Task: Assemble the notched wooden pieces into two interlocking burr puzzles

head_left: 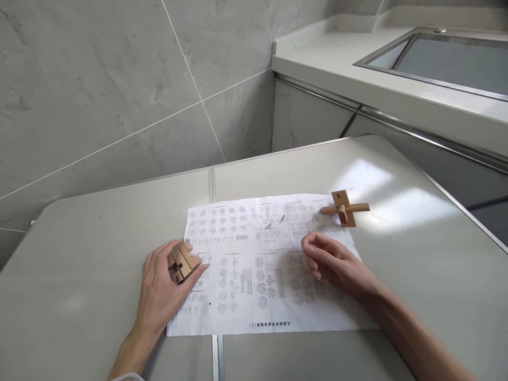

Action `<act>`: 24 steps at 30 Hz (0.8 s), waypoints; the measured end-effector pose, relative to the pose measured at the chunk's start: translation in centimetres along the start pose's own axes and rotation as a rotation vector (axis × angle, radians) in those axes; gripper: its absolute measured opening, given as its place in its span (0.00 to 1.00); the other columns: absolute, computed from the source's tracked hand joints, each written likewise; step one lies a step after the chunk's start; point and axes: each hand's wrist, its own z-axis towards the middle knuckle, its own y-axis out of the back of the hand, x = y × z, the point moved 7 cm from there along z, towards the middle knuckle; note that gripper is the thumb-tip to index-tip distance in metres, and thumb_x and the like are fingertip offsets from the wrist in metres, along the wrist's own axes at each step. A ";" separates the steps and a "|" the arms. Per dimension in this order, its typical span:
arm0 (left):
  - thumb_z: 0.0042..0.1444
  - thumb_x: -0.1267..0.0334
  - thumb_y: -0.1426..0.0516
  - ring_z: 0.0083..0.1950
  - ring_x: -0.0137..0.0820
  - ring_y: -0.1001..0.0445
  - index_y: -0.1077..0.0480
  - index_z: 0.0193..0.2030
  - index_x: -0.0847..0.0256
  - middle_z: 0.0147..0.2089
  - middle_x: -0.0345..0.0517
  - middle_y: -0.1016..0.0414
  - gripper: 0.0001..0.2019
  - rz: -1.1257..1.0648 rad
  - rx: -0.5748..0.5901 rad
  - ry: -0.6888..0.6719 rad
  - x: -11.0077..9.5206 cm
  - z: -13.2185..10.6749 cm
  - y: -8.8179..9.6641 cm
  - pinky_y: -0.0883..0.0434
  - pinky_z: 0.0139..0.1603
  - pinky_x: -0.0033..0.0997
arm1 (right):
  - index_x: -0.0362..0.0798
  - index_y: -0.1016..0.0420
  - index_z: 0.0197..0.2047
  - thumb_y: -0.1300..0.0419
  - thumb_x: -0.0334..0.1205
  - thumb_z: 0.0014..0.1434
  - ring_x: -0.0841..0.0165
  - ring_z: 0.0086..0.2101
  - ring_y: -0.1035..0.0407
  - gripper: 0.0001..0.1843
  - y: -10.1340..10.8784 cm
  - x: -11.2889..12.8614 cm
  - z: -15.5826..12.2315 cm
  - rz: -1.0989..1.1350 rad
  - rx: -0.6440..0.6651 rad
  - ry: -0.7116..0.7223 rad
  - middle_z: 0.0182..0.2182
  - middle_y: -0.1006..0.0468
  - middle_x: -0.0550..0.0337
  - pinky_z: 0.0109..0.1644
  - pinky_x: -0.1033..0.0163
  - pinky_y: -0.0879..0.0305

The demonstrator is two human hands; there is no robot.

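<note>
My left hand (161, 283) is wrapped round a wooden interlocking puzzle (184, 260) marked with a 3, at the left side of a printed instruction sheet (246, 243). Part of that block is hidden behind my fingers. Over the right half of the sheet, my right hand (327, 260) is loosely curled, thumb close to the forefinger, and nothing shows in it. A second wooden puzzle (344, 208), cross-shaped and marked with a 2, rests at the sheet's far right corner, a little beyond my right hand.
The pale table (99, 238) has a metal seam across its middle and meets a grey tiled wall (119, 79). To the right rises a white counter (317, 55) with a metal-framed sink or inset (444, 58) and grey cabinet doors below.
</note>
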 end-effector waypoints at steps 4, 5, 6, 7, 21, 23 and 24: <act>0.62 0.37 0.36 0.57 0.52 0.23 0.31 0.65 0.54 0.58 0.55 0.22 0.32 -0.031 0.018 0.072 0.7 -0.2 0.0 0.23 0.58 0.56 | 0.50 0.31 0.41 0.35 0.55 0.73 0.72 0.28 0.36 0.18 -0.2 0.3 0.0 -0.019 -0.004 0.004 0.29 0.32 0.66 0.30 0.66 0.40; 0.62 0.36 0.36 0.56 0.51 0.22 0.31 0.64 0.54 0.58 0.55 0.22 0.32 -0.038 0.009 0.065 0.6 -0.2 0.2 0.22 0.57 0.55 | 0.50 0.31 0.40 0.35 0.56 0.73 0.72 0.28 0.36 0.19 -0.2 0.3 0.0 -0.021 -0.005 0.003 0.28 0.32 0.66 0.29 0.66 0.41; 0.62 0.36 0.36 0.55 0.51 0.21 0.30 0.64 0.54 0.57 0.55 0.21 0.31 -0.047 -0.003 0.053 0.5 -0.1 0.3 0.21 0.55 0.53 | 0.50 0.30 0.40 0.35 0.56 0.73 0.72 0.28 0.36 0.19 -0.2 0.4 0.1 -0.022 -0.006 0.004 0.28 0.32 0.66 0.29 0.65 0.40; 0.62 0.36 0.35 0.55 0.50 0.21 0.30 0.63 0.53 0.57 0.54 0.21 0.31 -0.056 -0.019 0.038 0.2 0.0 0.5 0.20 0.54 0.53 | 0.50 0.30 0.40 0.35 0.56 0.72 0.72 0.28 0.36 0.19 -0.2 0.4 0.1 -0.022 -0.004 0.003 0.28 0.32 0.66 0.29 0.65 0.40; 0.60 0.48 0.28 0.57 0.46 0.21 0.41 0.72 0.51 0.59 0.52 0.21 0.40 -0.384 0.279 -0.621 -15.3 1.7 -6.8 0.21 0.55 0.51 | 0.51 0.31 0.41 0.36 0.55 0.74 0.71 0.28 0.34 0.18 -0.2 0.6 0.3 -0.043 0.017 0.024 0.29 0.31 0.67 0.30 0.65 0.38; 0.60 0.51 0.27 0.55 0.46 0.21 0.43 0.73 0.52 0.57 0.51 0.21 0.41 -0.394 0.307 -0.658 -16.6 1.6 -7.6 0.21 0.54 0.50 | 0.51 0.31 0.41 0.37 0.55 0.74 0.71 0.28 0.34 0.18 -0.4 0.7 0.3 -0.060 0.027 0.037 0.28 0.30 0.67 0.31 0.65 0.37; 0.59 0.52 0.27 0.55 0.46 0.21 0.43 0.72 0.52 0.57 0.51 0.21 0.41 -0.398 0.316 -0.665 -17.0 1.5 -7.8 0.22 0.54 0.49 | 0.51 0.31 0.40 0.37 0.55 0.74 0.71 0.28 0.34 0.18 -0.5 0.8 0.3 -0.072 0.032 0.043 0.28 0.30 0.66 0.32 0.64 0.36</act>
